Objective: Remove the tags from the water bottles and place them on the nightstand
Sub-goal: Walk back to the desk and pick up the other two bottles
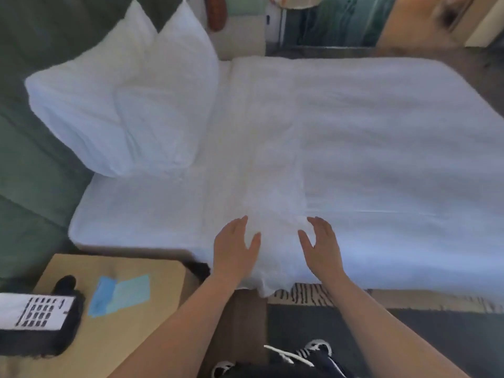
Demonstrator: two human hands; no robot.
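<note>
Head view: left hand [234, 245] and right hand [321, 245] released, fingers straight, holding nothing above white bedding [354, 148]. No water bottles visible. Better to find bottles first, then lay tags beside blue papers [120, 294] on nightstand [152, 317].

The bed [354, 145] is covered in plain white linen, and its two pillows [122, 105] are white too. The headboard [32, 132] behind them is a muted green. The nightstand [152, 317] top is light tan wood. On it lie two overlapping paper slips [120, 294], one mid-blue and one pale turquoise, beside a black telephone [41, 320] with a white faceplate and dark keys. The shoes [313, 353] below are black with white laces.
</note>
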